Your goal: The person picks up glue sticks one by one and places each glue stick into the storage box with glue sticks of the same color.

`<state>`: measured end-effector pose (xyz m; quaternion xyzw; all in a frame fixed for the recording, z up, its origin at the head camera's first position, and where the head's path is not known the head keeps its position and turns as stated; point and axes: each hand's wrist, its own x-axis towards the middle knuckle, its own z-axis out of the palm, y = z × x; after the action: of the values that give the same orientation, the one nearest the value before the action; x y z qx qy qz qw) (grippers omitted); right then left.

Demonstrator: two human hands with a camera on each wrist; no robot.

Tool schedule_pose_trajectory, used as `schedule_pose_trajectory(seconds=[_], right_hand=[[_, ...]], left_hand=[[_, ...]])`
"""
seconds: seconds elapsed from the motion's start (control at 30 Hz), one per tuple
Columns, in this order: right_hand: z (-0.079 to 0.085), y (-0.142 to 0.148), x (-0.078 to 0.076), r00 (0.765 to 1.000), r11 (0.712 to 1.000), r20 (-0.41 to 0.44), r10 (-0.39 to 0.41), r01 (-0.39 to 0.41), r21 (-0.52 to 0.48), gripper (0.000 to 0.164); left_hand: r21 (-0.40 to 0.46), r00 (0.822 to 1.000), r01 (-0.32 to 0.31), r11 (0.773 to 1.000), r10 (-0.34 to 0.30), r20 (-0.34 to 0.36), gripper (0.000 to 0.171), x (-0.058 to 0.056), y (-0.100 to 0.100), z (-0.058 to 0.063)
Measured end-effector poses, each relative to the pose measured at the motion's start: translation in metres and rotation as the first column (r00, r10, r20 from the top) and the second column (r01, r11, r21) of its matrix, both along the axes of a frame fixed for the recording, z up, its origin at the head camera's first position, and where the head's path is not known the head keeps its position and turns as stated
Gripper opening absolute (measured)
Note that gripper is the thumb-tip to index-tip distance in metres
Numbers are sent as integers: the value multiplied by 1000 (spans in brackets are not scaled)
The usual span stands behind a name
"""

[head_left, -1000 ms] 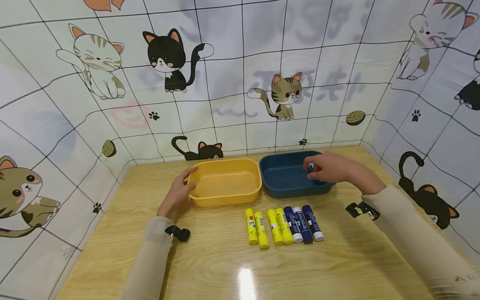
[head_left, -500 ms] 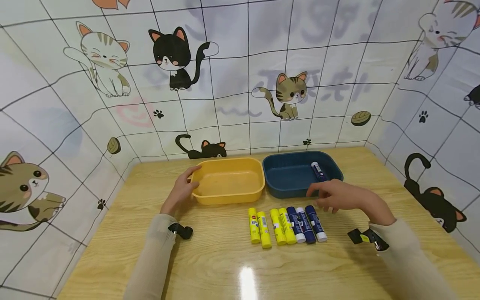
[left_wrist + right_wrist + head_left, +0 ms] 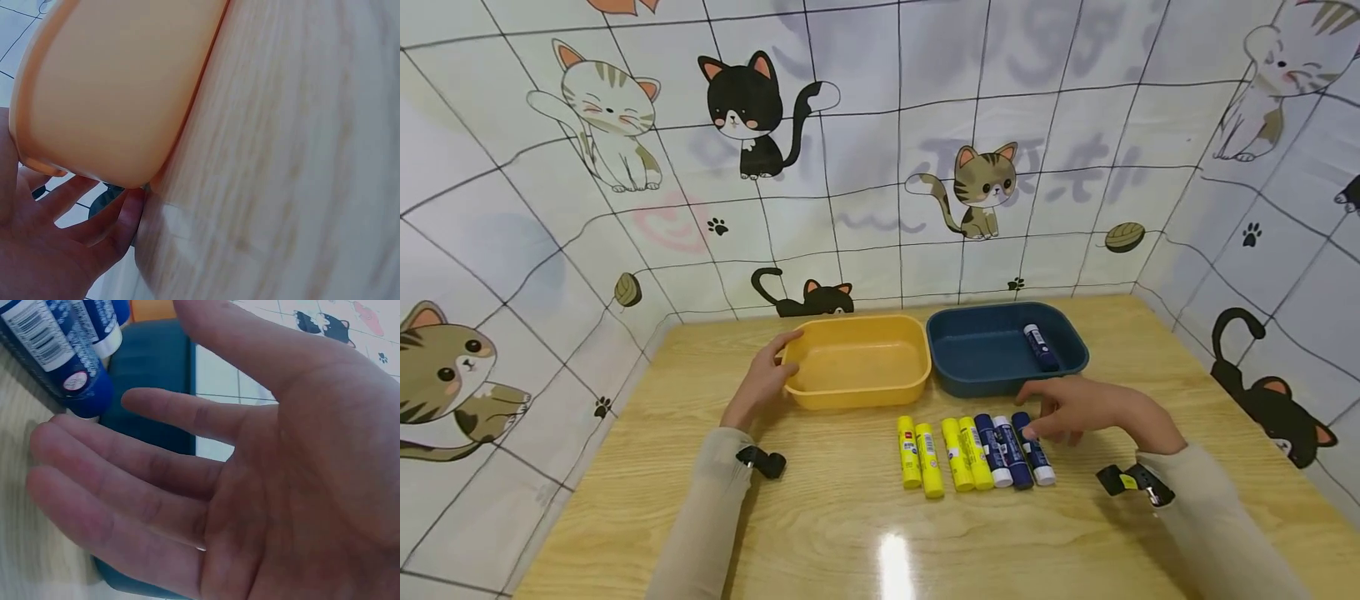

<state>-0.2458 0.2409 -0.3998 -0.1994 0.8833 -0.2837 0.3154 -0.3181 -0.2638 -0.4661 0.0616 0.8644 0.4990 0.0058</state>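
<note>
In the head view my left hand (image 3: 763,379) holds the left end of a yellow plastic tray (image 3: 857,400), thumb at the rim. The left wrist view shows its fingers (image 3: 122,228) against the tray's outer end. My right hand (image 3: 1086,408) is over the right end of a row of glue sticks, holding nothing. Its thumb overlaps the rightmost blue glue stick (image 3: 1037,457) in the head view. In the right wrist view its fingers (image 3: 119,494) extend loosely, near a blue glue stick's end (image 3: 87,394). Another blue glue stick (image 3: 1039,343) lies inside the dark blue tray (image 3: 985,389).
Several yellow glue sticks (image 3: 928,462) and two more blue ones (image 3: 1013,454) lie side by side on the wooden table (image 3: 820,517). Both trays stand at the back, next to each other. A cat-printed cloth wall (image 3: 865,167) encloses the table's back and sides.
My right hand has let go of a blue glue stick in the dark blue tray and come back toward the row on the table. The left hand stays on the yellow tray.
</note>
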Motion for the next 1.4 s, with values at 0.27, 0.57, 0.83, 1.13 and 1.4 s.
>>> schedule_pose_trajectory(seconds=[0.27,0.57,0.83,1.13,1.4], right_hand=[[-9,-3,-1,997,998,73,-21,17,52,67],[-15,-11,-2,999,994,50,-6,0,111,71],[-16,-13,-3,998,998,68,-5,0,70,64],[-13,-12,0,1000,996,23,-16,14,84,67],[-10,-11,0,999,992,12,-50,48,117,73]], left_hand=[[17,1000,12,1000,-12,-2,67,-2,2,2],[18,1000,-2,1000,2,6,67,0,2,2],[13,1000,-3,1000,2,12,65,1,0,3],[20,1000,-2,1000,2,17,66,-2,-2,0],[19,1000,0,1000,-1,9,67,-1,-1,0]])
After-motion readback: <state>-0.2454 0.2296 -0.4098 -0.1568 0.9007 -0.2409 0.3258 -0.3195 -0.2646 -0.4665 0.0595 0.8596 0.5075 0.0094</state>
